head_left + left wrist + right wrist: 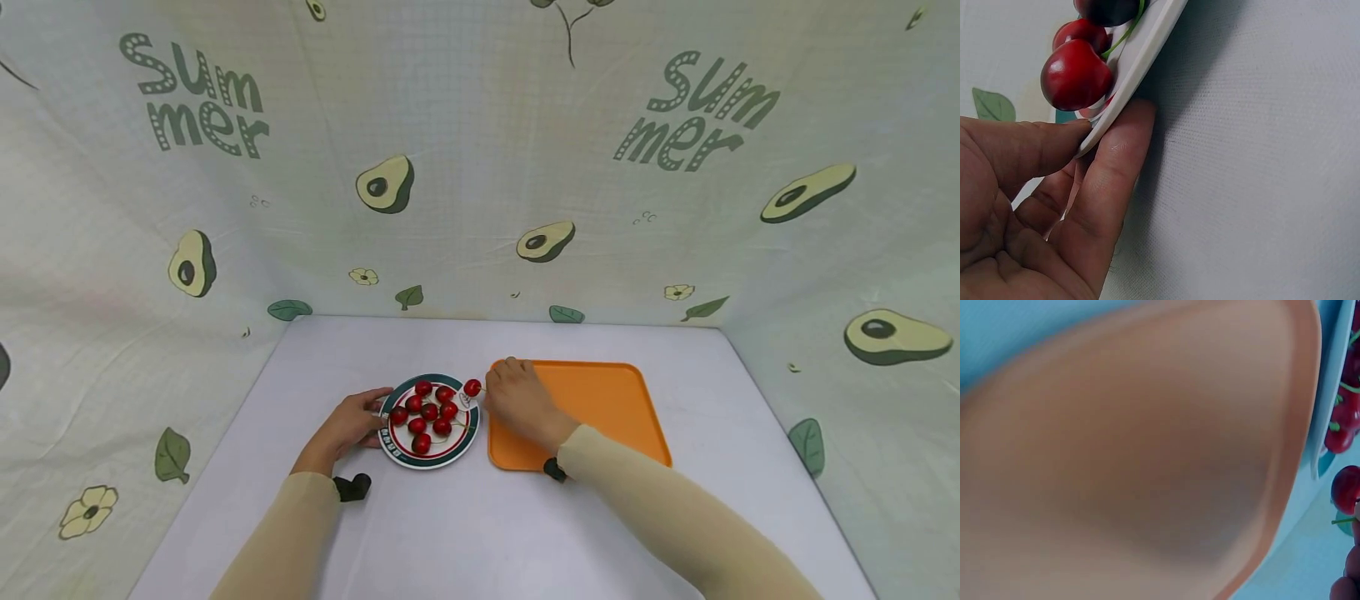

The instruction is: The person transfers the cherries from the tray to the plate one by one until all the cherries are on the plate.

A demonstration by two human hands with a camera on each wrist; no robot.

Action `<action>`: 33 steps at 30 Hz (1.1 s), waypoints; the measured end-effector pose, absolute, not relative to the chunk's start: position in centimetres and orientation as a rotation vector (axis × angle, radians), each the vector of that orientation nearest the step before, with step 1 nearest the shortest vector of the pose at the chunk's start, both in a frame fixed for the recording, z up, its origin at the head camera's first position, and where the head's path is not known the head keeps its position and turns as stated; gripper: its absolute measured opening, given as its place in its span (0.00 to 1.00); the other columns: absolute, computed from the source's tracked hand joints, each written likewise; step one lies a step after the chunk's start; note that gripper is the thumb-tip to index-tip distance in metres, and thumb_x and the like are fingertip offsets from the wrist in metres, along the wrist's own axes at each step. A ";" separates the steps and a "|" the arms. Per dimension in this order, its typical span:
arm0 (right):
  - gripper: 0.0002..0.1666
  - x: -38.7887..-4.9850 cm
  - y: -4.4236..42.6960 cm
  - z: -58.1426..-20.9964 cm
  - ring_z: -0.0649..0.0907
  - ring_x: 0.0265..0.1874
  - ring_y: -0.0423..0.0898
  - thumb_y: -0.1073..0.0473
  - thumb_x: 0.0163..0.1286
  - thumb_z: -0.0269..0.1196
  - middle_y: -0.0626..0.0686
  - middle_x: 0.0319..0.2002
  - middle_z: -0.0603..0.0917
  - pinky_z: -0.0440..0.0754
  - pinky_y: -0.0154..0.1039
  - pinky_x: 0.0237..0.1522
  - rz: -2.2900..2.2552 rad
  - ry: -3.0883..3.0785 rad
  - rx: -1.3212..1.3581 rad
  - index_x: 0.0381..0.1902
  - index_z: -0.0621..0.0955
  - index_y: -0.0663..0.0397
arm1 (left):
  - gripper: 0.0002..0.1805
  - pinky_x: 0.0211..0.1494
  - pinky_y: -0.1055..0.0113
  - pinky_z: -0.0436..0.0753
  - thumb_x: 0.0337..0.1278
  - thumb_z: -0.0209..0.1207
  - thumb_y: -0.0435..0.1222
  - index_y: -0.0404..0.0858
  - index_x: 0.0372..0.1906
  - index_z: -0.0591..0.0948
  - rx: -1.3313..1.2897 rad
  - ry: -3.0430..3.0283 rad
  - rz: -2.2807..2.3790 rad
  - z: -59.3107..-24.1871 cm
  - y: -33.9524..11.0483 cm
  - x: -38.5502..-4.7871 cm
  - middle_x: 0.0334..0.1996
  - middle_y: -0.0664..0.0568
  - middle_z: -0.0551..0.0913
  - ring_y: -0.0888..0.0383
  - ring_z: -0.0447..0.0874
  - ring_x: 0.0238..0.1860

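Observation:
A round white plate (448, 454) with a dark green rim band carries several dark red cherries (417, 426), some with green stems. My left hand (347, 427) grips the plate's left edge; in the left wrist view its thumb (1035, 147) lies over the rim and a finger (1110, 181) is beneath it. Beyond the plate's right rim, my right hand (525, 402) pinches a single red cherry (472, 387) with its fingertips. That held cherry (1346, 489) appears at the right edge of the right wrist view, where most of the hand is cut off.
An orange rectangular tray (600, 408) lies just right of the plate, partly under my right hand and forearm. Both stand on a white-covered table (420, 542). A cloth backdrop (465, 167) printed with avocados and leaves rises behind and at the sides.

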State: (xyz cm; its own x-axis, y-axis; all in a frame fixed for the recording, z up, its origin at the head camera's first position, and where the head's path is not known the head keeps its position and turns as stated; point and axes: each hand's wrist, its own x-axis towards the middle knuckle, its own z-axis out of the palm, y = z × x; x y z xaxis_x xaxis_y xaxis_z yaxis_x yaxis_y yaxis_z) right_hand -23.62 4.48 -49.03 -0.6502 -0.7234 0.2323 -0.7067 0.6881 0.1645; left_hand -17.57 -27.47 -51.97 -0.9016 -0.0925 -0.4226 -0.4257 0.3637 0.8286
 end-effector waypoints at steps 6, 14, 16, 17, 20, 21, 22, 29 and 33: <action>0.13 -23.4 3.2 -50.2 0.76 0.43 0.50 0.51 0.75 0.65 0.51 0.38 0.82 0.70 0.41 0.41 -0.136 -2.640 1.152 0.42 0.85 0.56 | 0.38 0.41 0.61 0.91 0.66 0.60 0.24 0.45 0.80 0.69 -0.466 2.323 1.555 -52.2 -27.6 -17.5 0.67 0.36 0.71 0.51 0.85 0.44; 0.13 -23.3 2.1 -51.0 0.72 0.39 0.48 0.51 0.75 0.64 0.49 0.35 0.79 0.67 0.40 0.40 -0.176 -2.680 1.185 0.45 0.85 0.55 | 0.38 0.41 0.62 0.91 0.66 0.60 0.24 0.46 0.80 0.69 -0.475 2.330 1.543 -52.2 -27.5 -17.5 0.67 0.35 0.71 0.51 0.85 0.43; 0.13 -23.3 1.9 -51.2 0.72 0.39 0.48 0.51 0.75 0.64 0.49 0.35 0.79 0.67 0.39 0.40 -0.174 -2.689 1.180 0.45 0.85 0.55 | 0.38 0.41 0.61 0.91 0.66 0.60 0.24 0.46 0.80 0.69 -0.472 2.329 1.546 -52.3 -27.5 -17.5 0.67 0.35 0.71 0.51 0.85 0.43; 0.13 -23.4 1.9 -51.3 0.72 0.39 0.48 0.51 0.75 0.63 0.49 0.35 0.79 0.66 0.39 0.40 -0.171 -2.696 1.177 0.45 0.84 0.56 | 0.38 0.41 0.61 0.91 0.66 0.60 0.24 0.46 0.80 0.69 -0.474 2.329 1.546 -52.3 -27.5 -17.5 0.67 0.35 0.71 0.51 0.84 0.43; 0.14 -23.5 1.9 -51.5 0.72 0.37 0.48 0.51 0.75 0.63 0.50 0.35 0.78 0.65 0.39 0.39 -0.168 -2.694 1.174 0.45 0.83 0.56 | 0.38 0.41 0.61 0.91 0.66 0.60 0.24 0.46 0.80 0.69 -0.468 2.330 1.544 -52.3 -27.5 -17.5 0.67 0.36 0.70 0.51 0.84 0.43; 0.14 -23.5 1.9 -51.5 0.71 0.37 0.48 0.51 0.75 0.63 0.50 0.35 0.78 0.65 0.39 0.39 -0.167 -2.694 1.174 0.45 0.83 0.56 | 0.38 0.41 0.62 0.91 0.66 0.60 0.24 0.46 0.80 0.69 -0.468 2.333 1.540 -52.3 -27.5 -17.5 0.67 0.36 0.70 0.51 0.84 0.43; 0.14 -23.5 2.0 -51.5 0.71 0.37 0.48 0.51 0.75 0.64 0.50 0.35 0.77 0.65 0.39 0.38 -0.163 -2.693 1.175 0.45 0.83 0.56 | 0.38 0.41 0.62 0.91 0.66 0.60 0.25 0.46 0.80 0.69 -0.467 2.335 1.536 -52.3 -27.5 -17.5 0.68 0.36 0.70 0.51 0.84 0.43; 0.13 -23.5 2.2 -51.7 0.70 0.38 0.48 0.51 0.75 0.62 0.50 0.35 0.75 0.65 0.40 0.39 -0.141 -2.712 1.159 0.44 0.80 0.56 | 0.38 0.41 0.63 0.91 0.66 0.60 0.25 0.46 0.80 0.69 -0.458 2.342 1.533 -52.2 -27.5 -17.5 0.68 0.35 0.71 0.51 0.84 0.45; 0.14 -23.5 2.5 -51.8 0.71 0.43 0.50 0.50 0.74 0.61 0.51 0.39 0.76 0.69 0.42 0.44 -0.084 -2.755 1.125 0.47 0.79 0.55 | 0.38 0.42 0.63 0.91 0.67 0.60 0.25 0.46 0.80 0.69 -0.458 2.333 1.546 -52.2 -27.5 -17.6 0.67 0.35 0.71 0.51 0.84 0.45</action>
